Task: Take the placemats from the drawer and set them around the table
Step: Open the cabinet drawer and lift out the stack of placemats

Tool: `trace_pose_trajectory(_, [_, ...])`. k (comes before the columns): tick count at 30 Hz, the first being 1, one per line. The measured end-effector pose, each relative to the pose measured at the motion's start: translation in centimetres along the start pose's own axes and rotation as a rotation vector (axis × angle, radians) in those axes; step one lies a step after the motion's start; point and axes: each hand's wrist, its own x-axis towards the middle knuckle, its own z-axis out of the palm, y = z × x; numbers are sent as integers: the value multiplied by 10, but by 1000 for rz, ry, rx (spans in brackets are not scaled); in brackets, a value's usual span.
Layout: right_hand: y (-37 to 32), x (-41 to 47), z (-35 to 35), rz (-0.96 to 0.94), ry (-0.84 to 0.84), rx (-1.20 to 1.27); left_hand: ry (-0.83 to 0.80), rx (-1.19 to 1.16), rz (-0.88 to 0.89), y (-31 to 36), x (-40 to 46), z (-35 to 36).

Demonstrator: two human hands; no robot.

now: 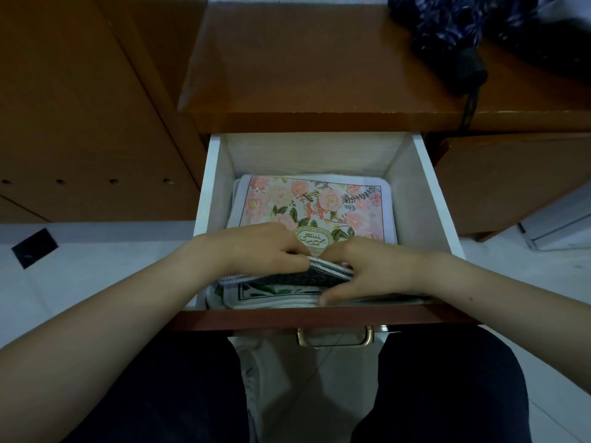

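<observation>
Reaching into: the open drawer (425,199), both my hands low at its front edge, as I crouch before it in dark trousers.
Far left: a brown wooden cabinet panel (80,123) with a row of small holes, above a pale tiled floor (96,266) with one dark square tile.
My left hand (265,247): fingers curled down onto the top edge of a dark patterned placemat (287,276), pinching it.
The dark patterned placemat: lifted at a tilt off the stack at the front of the drawer, held between my two hands.
Beneath and behind it: a floral placemat (319,203) with pink blooms and a "GARDEN" label, lying flat on the folded stack inside the drawer.
My right hand (371,270): fingers on the mat's right end, thumb tucked underneath, gripping it.
Below: the drawer's brass handle (335,342).
Upper right: a dark folded umbrella (454,43) resting on the brown cabinet top (303,65).
</observation>
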Motion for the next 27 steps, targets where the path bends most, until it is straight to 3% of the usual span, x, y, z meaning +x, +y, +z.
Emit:
trace_pose_trajectory(9, [-3,2,9,-60,65,-156,6,13,18,-5,-1,4])
trace_pose_trajectory(14, [0,3,2,-30,59,-130,-65,-44,26,-2,-3,1])
trace_pose_trajectory(18, [2,2,3,-25,64,-87,-113,52,69,-3,-2,2])
trace_pose_trajectory(27, [5,3,7,-23,81,-49,77,177,108,3,-3,10])
